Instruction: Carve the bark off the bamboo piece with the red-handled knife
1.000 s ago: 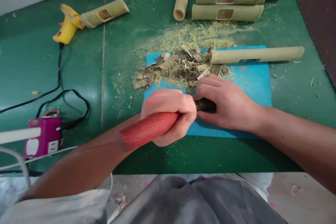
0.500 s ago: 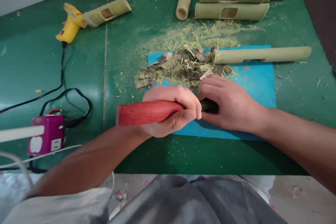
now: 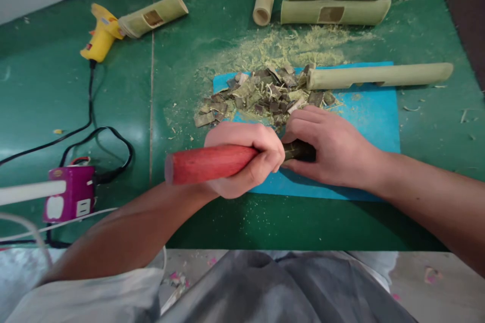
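My left hand (image 3: 246, 161) is closed around a tool with a thick red wooden handle (image 3: 206, 164); the handle's flat butt points left, and its working end is hidden. Right against it, my right hand (image 3: 333, 149) curls its fingers and thumb around a dark greenish-brown piece (image 3: 299, 150) that looks like bamboo. Most of that piece is covered by the fingers. Both hands are above a blue sheet (image 3: 364, 116). Just beyond them lies a pile of bamboo chips (image 3: 261, 93).
A long bamboo length (image 3: 382, 75) rests across the sheet's far edge. Several bamboo tubes with cut windows (image 3: 364, 12) lie at the back. On the left are a yellow glue gun (image 3: 100, 35), its black cord and a purple power adapter (image 3: 70, 194).
The red handle has shifted slightly left with my left hand, showing a bit more of the dark piece between the hands. My right hand stays almost where it was.
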A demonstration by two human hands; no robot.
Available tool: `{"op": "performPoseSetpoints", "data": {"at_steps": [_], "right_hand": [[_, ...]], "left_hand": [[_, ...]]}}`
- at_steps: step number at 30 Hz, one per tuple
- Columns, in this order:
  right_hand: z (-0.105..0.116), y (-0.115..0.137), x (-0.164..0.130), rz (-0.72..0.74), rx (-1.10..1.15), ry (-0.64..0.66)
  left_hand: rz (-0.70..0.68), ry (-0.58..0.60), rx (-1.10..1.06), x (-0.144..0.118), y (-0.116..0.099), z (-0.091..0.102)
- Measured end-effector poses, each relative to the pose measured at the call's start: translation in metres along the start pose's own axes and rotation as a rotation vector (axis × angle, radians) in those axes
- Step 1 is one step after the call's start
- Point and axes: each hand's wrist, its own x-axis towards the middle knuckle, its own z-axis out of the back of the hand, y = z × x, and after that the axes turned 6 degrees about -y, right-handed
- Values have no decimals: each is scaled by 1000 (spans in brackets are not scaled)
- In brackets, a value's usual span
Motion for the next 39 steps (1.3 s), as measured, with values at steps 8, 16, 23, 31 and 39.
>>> {"op": "performPoseSetpoints", "data": {"at_steps": [8,16,23,31,39], "right_hand": [[-1,-1,0,-4,1,9],[-1,0,0,-19,11,6],[0,0,0,-13,1,11],[0,-1,-1,-11,-6,8],[0,0,0,-22,-12,18]], "left_hand": [[48,-70,-72,-5,-5,0],[4,-128,-196,-7,10,0],[-24,-82,-169,-6,12,0],[-27,-121,-116,-6,10,0],[9,-97,-164,-7,11,1]]}}
